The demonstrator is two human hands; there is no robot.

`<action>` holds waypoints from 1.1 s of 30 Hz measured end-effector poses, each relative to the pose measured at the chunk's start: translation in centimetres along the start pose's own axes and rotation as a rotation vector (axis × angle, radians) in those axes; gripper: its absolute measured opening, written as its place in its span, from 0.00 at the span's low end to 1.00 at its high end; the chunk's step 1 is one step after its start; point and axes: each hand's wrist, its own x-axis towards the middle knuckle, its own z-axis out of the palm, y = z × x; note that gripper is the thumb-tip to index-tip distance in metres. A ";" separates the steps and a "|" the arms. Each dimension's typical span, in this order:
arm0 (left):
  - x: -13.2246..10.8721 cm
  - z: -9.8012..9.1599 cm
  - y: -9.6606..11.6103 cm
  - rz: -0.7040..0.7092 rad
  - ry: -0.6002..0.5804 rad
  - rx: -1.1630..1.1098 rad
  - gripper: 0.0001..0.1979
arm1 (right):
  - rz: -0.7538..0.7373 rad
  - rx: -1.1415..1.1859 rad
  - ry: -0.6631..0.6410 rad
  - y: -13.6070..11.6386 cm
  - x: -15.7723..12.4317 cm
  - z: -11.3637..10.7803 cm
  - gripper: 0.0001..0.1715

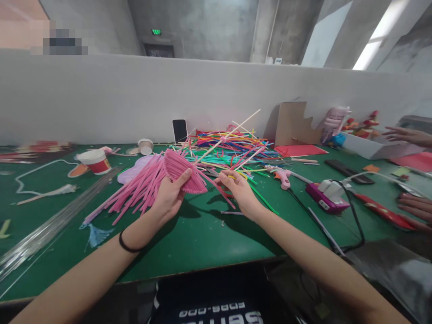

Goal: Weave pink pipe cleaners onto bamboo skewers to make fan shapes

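My left hand [171, 194] is closed around a pink fan-shaped piece [184, 173] made of pipe cleaners laid side by side, with its thumb on top. To the right, my right hand [236, 186] has its thumb and fingers pinched together near the end of a loose pink strand; what lies between the fingertips is too small to make out. Many pink pipe cleaners [138, 189] spread out to the left of the piece. Behind both hands lies a heap of multicoloured pipe cleaners [232, 144], with thin pale sticks poking up.
A paper cup [95, 162] and clear rods [57, 216] lie left. Behind stands a phone [180, 131]. On the right are a pink glue gun [283, 177], a purple power strip [326, 198] with cables, and another person's hands [413, 207] at the edge.
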 end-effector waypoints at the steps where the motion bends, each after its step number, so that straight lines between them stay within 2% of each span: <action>1: -0.2 0.1 -0.1 -0.015 -0.014 0.018 0.18 | 0.042 0.025 -0.067 -0.2 -0.2 0.2 0.28; 4: -0.8 0.2 -0.7 -0.049 -0.071 0.087 0.19 | 0.027 0.029 -0.144 -0.5 -0.6 0.5 0.23; 8: -1.5 0.2 -1.0 -0.101 -0.194 0.188 0.18 | -0.034 0.003 -0.100 -0.8 -0.6 0.4 0.18; 12: -1.9 0.0 -0.8 -0.144 -0.298 0.346 0.14 | 0.002 0.078 -0.098 -0.8 -0.4 0.0 0.17; 15: -2.1 -0.1 -0.7 -0.161 -0.334 0.406 0.14 | 0.017 0.080 -0.128 -0.6 -0.3 -0.1 0.17; 21: -2.1 0.0 -0.8 -0.105 -0.298 0.428 0.13 | 0.083 0.112 -0.170 -0.3 -0.3 -0.3 0.18; 33: -1.9 0.0 -1.3 -0.072 -0.198 0.343 0.14 | 0.083 0.133 -0.103 -0.1 -0.1 -0.2 0.17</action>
